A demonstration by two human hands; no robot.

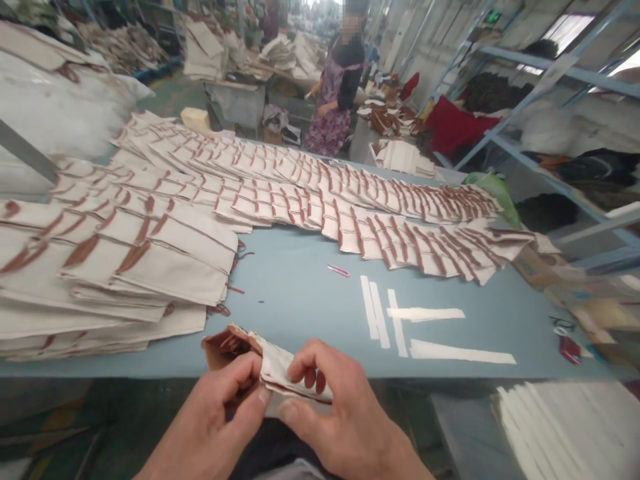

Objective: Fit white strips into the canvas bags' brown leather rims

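Note:
Between my hands, at the table's front edge, is a folded cream fabric piece [277, 362] with brown trim and a brown inner side. My left hand [227, 407] pinches it near the middle, thumb against the fingers, beside the bunched brown part. On the right end, my right hand [335, 400] grips the cream part between thumb and curled fingers. Parts of the piece are hidden behind my fingers. Beyond it on the blue-green table [295, 293] lies a small pink-handled tool [339, 270], perhaps a thread snipper.
Overlapping rows of cream pieces with brown strips [280, 200] run across the table. A thicker stack [180, 260] lies at left. Several white strips [435, 351] lie at right, near a dark red object [569, 349]. A person [333, 93] stands beyond the table; shelving [525, 150] is at right.

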